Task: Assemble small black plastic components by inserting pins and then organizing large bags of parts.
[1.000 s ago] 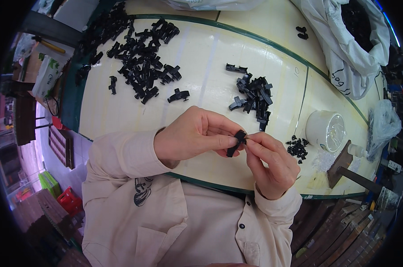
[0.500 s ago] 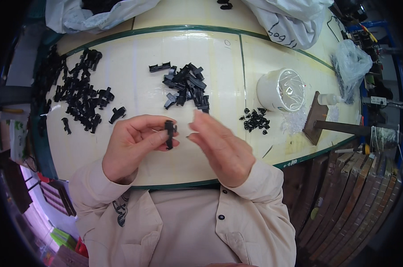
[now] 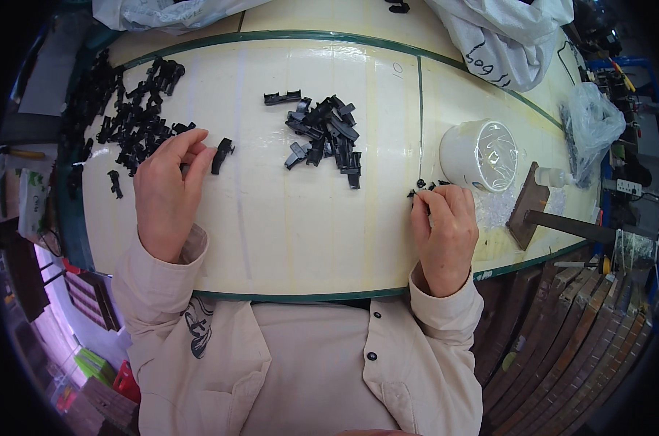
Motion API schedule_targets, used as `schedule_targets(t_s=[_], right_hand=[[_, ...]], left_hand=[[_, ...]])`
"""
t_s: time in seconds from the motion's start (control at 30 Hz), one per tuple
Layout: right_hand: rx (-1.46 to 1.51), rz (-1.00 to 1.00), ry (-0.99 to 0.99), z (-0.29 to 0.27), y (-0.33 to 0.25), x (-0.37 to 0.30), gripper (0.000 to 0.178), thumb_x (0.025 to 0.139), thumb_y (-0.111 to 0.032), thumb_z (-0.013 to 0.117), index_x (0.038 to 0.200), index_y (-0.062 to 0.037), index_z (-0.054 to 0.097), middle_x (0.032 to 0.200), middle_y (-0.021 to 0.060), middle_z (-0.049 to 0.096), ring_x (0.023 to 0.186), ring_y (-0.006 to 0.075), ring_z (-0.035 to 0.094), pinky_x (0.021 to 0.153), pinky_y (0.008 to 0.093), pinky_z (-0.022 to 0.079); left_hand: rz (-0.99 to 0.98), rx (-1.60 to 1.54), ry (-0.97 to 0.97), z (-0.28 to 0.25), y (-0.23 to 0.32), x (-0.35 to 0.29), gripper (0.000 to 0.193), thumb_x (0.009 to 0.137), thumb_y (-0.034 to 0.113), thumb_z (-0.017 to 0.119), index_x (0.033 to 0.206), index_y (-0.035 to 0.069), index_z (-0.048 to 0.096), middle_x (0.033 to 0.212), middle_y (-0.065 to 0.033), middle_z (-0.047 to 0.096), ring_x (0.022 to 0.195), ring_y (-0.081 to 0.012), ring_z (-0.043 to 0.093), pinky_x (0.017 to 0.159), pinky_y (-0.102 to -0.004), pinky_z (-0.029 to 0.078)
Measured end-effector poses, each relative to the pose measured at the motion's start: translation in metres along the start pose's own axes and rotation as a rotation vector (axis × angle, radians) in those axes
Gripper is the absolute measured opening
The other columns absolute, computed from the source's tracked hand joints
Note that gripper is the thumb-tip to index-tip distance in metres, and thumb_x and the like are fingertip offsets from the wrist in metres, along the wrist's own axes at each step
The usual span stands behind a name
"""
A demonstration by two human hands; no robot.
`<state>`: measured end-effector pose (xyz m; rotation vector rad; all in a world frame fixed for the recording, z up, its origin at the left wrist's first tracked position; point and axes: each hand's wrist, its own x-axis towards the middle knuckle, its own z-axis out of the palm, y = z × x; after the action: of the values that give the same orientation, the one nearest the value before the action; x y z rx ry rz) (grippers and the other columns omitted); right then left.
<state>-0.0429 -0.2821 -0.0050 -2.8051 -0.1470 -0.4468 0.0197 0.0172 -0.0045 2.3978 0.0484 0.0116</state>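
My left hand (image 3: 171,192) hovers at the right side of a scattered pile of black plastic parts (image 3: 137,120), with thumb and fingers apart and nothing seen between them. Just beyond the thumb lies a single black plastic clip-like part (image 3: 222,155); whether the thumb touches it I cannot tell. My right hand (image 3: 447,232) is at the small black pieces (image 3: 421,184), fingertips pinched together low over the table. What they pinch is hidden by the fingers. A second heap of black clip-like parts (image 3: 328,131) lies between the hands, farther back.
A white tub with clear plastic film (image 3: 460,149) stands just behind my right hand. Right of it are a brown block with a dark bar (image 3: 529,207) and a small white bottle (image 3: 551,176). White sacks (image 3: 500,43) rest at the back. A green edge (image 3: 307,296) borders the table.
My hands have moved apart from the middle. The left no longer shows the black part it held and is by the left pile; the right has gone to the small pieces. The view has shifted slightly.
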Motion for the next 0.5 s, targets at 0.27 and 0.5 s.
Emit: schedule_targets(t_s=[0.27, 0.5], right_hand=[[0.101, -0.084, 0.097, 0.0, -0.015, 0.012, 0.017, 0.061, 0.007, 0.067, 0.076, -0.0009, 0.062, 0.075, 0.008, 0.055, 0.066, 0.0245, 0.052, 0.056, 0.032, 0.044], [0.337, -0.289, 0.132, 0.0, -0.064, 0.007, 0.03, 0.055, 0.009, 0.07, 0.082, -0.001, 0.065, 0.076, 0.0079, 0.056, 0.059, 0.0205, 0.05, 0.05, 0.029, 0.04]], left_hand=[[0.359, -0.316, -0.27, 0.014, 0.035, -0.027, 0.024, 0.078, 0.005, 0.067, 0.101, 0.003, 0.063, 0.085, -0.0081, 0.059, 0.062, -0.012, 0.055, 0.05, -0.0228, 0.044], [-0.146, -0.866, -0.853, 0.025, 0.045, -0.032, 0.02, 0.089, 0.014, 0.058, 0.105, 0.002, 0.061, 0.084, -0.0024, 0.061, 0.068, -0.0046, 0.055, 0.052, -0.0195, 0.045]])
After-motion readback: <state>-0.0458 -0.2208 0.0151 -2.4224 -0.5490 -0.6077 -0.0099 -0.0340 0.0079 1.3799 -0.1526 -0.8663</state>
